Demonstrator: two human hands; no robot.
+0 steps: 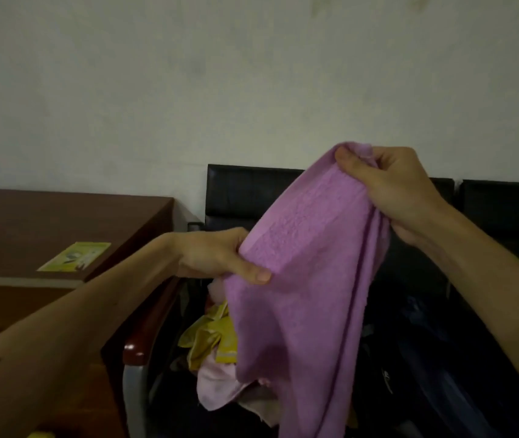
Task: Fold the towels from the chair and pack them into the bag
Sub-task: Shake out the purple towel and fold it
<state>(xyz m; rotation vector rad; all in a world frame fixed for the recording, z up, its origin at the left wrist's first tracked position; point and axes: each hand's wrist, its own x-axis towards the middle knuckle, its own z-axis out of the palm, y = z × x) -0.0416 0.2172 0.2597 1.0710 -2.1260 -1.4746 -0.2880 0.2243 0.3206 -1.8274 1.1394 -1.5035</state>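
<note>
A purple towel [299, 295] hangs in the air in front of me, above a black chair [245, 191]. My right hand [390, 188] pinches its top corner, raised high. My left hand [220, 256] grips the towel's left edge lower down, thumb on the front. The cloth drapes down past the bottom of the view. Under it on the chair seat lie a yellow towel [210, 339] and a pale pink towel [217, 384], both crumpled. A dark blue bag [435, 374] lies to the right on the seat, dim and hard to make out.
A brown wooden desk [30, 222] stands to the left, with a yellow-green card [75, 257] on top. The chair's wooden armrest [144, 339] and grey metal leg [133, 399] are beside the desk. A second black chair back [504, 210] stands at right, against a plain wall.
</note>
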